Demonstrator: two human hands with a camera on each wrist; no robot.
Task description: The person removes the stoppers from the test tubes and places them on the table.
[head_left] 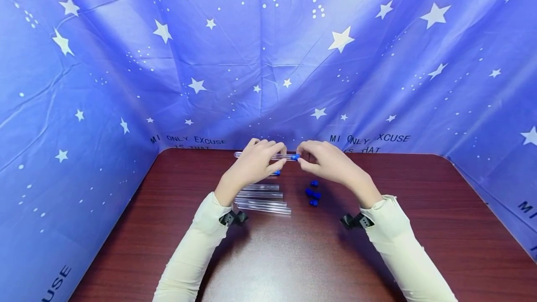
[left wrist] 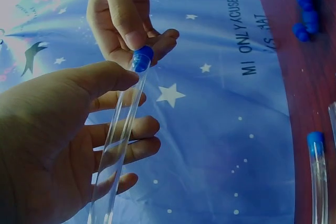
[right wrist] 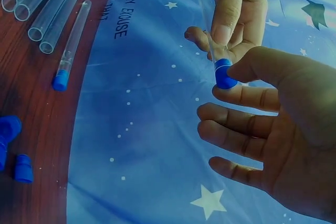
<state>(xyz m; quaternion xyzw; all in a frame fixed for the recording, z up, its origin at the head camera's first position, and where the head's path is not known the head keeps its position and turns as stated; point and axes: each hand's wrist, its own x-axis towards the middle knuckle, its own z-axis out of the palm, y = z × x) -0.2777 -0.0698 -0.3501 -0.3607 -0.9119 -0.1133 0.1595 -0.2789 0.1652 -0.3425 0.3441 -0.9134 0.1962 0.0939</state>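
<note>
Blue cloth (head_left: 260, 59) printed with pale stars hangs behind a reddish-brown surface (head_left: 289, 260) that fills the bottom of the frame. Just below mid-frame I see two hands raised. Thumb and forefinger of the left hand (head_left: 256, 160) pinch one clear tube (left wrist: 124, 115), the remaining fingers spread; the right hand (head_left: 329, 162) pinches one blue cap (right wrist: 224, 77) at that tube's right end, its other fingers loosely apart. Below the left hand lie one capped tube (right wrist: 73, 40) and four uncapped tubes (head_left: 264, 195). Slightly right of centre sit at least four loose caps (head_left: 309, 192), clustered.
</note>
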